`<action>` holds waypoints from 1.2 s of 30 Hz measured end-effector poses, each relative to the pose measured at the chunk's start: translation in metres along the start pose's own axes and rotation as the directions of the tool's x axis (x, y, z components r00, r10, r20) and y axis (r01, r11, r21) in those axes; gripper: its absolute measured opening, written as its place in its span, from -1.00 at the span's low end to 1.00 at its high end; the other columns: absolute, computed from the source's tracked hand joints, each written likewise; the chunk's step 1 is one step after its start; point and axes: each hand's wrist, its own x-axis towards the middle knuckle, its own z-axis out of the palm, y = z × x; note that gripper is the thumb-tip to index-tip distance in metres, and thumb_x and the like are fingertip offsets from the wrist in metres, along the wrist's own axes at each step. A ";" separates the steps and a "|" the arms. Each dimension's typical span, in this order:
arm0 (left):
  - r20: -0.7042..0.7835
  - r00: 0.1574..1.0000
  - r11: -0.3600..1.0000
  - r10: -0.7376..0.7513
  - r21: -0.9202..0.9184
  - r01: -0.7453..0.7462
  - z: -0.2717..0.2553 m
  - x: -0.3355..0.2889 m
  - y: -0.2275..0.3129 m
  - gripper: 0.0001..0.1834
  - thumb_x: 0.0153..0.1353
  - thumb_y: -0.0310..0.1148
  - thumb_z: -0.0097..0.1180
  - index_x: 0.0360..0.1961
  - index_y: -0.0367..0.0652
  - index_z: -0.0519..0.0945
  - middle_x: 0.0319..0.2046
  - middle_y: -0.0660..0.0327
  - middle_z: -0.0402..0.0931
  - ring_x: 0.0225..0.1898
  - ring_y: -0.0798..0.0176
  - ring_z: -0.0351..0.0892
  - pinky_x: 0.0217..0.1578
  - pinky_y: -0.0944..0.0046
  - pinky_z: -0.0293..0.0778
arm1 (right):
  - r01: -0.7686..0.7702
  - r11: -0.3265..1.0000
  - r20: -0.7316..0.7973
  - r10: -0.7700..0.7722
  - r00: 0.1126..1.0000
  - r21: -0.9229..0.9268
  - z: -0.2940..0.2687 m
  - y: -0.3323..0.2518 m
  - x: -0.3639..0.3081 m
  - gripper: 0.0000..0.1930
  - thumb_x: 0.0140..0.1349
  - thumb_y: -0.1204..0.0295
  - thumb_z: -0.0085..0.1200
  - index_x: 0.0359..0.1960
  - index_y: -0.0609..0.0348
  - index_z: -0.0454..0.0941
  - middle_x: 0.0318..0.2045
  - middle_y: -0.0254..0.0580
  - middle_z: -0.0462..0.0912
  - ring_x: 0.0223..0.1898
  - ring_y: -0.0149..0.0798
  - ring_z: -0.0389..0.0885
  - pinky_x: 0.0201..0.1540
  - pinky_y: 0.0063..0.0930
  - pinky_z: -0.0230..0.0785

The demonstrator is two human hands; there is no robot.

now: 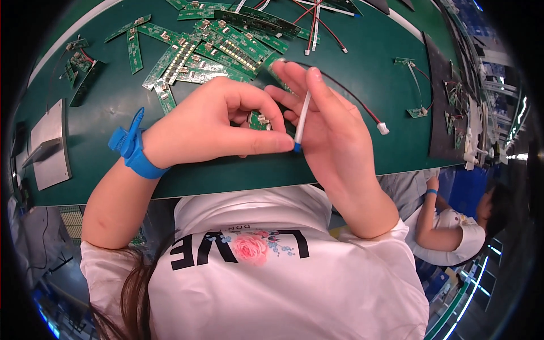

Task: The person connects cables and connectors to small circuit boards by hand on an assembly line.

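Observation:
A white ribbon cable with a blue end stands slanted between my hands. My left hand is curled, its thumb and index finger closing by the cable's blue end. Inside that curl shows part of a green circuit board; fingers hide the rest, so I cannot tell how it is held. My right hand has its palm turned inward, the cable's upper part held between thumb and fingers. From behind its fingers a red-and-black wire runs right, ending in a white connector.
Many green circuit boards lie piled on the green table beyond my hands. Loose wires rest at the back. Wired boards lie right, beside a black panel. A metal bracket stands left. Another person sits at right.

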 end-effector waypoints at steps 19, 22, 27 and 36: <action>0.031 0.999 0.999 0.008 -0.036 -0.007 0.000 -0.005 0.003 -0.86 0.22 -0.43 0.10 -0.36 -0.32 0.61 -0.56 0.26 0.54 -0.59 0.48 0.49 -0.56 0.51 0.39 | 0.726 -0.143 0.654 -0.572 0.494 -0.673 -0.019 -0.017 -0.006 -0.98 0.05 0.57 0.12 -0.46 0.20 0.55 -0.51 -0.23 0.53 -0.42 -0.21 0.44 -0.27 -0.42 0.22; 0.037 0.999 0.999 0.031 0.005 -0.032 -0.003 -0.004 -0.002 -0.86 0.21 -0.44 0.09 -0.36 -0.31 0.61 -0.56 0.26 0.54 -0.59 0.47 0.49 -0.56 0.50 0.40 | 0.792 -0.167 0.775 -0.397 0.491 -0.587 -0.002 -0.017 0.014 -0.96 0.07 0.57 0.09 -0.41 0.20 0.54 -0.46 -0.20 0.56 -0.36 -0.20 0.50 -0.17 -0.38 0.26; -0.001 0.999 0.999 0.033 0.043 -0.033 -0.006 -0.001 0.001 -0.87 0.21 -0.45 0.10 -0.36 -0.32 0.61 -0.57 0.27 0.54 -0.59 0.47 0.49 -0.54 0.50 0.41 | 0.643 0.267 0.643 -0.102 0.759 -0.718 -0.007 -0.034 0.032 -0.90 0.13 0.48 0.12 -0.42 0.26 0.50 -0.52 -0.13 0.55 -0.46 -0.22 0.55 -0.26 -0.45 0.38; -0.180 0.978 0.970 0.107 -0.196 -0.142 -0.010 0.001 -0.003 -0.80 0.18 -0.58 0.06 -0.15 -0.36 0.55 -0.36 0.17 0.58 -0.45 0.40 0.58 -0.39 0.48 0.48 | 0.421 0.540 0.459 -0.070 0.886 -0.729 -0.027 -0.044 0.043 -0.91 0.14 0.54 0.13 -0.46 0.30 0.50 -0.53 -0.32 0.54 -0.45 -0.50 0.45 -0.37 -0.60 0.34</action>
